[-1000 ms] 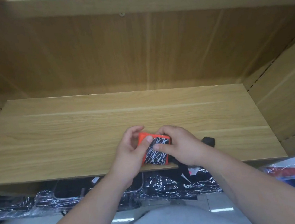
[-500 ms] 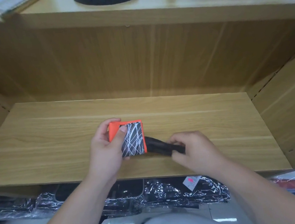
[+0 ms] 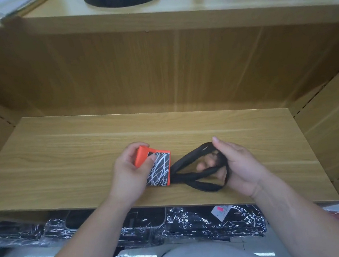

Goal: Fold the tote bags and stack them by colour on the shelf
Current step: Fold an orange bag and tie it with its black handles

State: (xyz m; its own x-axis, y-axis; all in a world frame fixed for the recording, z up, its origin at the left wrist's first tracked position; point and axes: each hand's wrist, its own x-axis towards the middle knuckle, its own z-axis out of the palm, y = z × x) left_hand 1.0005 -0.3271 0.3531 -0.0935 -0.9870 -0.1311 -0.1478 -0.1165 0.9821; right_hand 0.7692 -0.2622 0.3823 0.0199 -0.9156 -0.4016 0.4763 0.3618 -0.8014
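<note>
Shelf [image 3: 62,161] stocking: a person worked low over its wooden surface, near the front edge. The left hand [image 3: 127,175] pinched a folded tote bag [image 3: 161,171], thumb on its scribble-printed black face, fingers curled behind the orange flap; the right hand [image 3: 238,162] curled through the black handles [image 3: 193,176]. Neat work probably called for flat, taut handles wound close around the packet, with the pinch guarding the folds. Packet and handles together ran left to right along the front edge, handles pointing to the person's right.
</note>
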